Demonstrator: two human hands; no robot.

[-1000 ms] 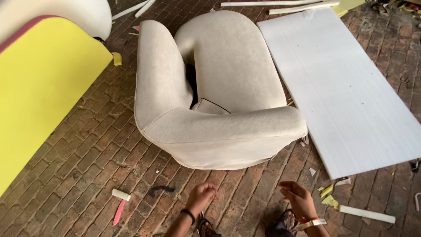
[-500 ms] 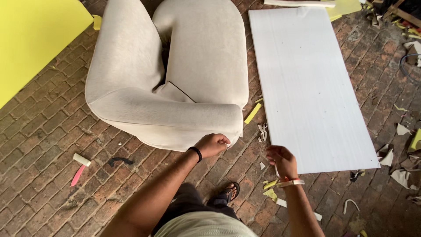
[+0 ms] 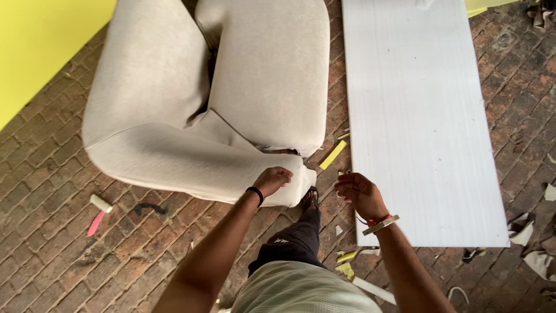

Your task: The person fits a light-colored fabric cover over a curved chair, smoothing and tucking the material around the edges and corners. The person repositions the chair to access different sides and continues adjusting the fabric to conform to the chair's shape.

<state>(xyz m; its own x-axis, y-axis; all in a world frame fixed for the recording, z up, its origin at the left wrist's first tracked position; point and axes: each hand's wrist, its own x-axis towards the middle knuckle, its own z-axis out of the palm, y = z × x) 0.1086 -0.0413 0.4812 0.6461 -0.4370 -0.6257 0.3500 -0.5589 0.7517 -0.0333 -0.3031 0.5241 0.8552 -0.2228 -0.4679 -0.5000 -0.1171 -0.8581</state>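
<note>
Armchair (image 3: 191, 110) upholstered in pale grey fabric lies tipped on a red brick floor (image 3: 52, 232), between a yellow panel (image 3: 40, 46) and a long white board (image 3: 423, 116). Left hand (image 3: 273, 179) rests on the chair's lower corner, fingers curled over the fabric. Right hand (image 3: 359, 194) hovers just beside it, fingers loosely bent, gripping nothing.

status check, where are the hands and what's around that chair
Left hand curled on the beige armchair arm end, grip closed on fabric. Right hand open, free, beside white panel. Yellow foam scraps on brick floor.
</note>
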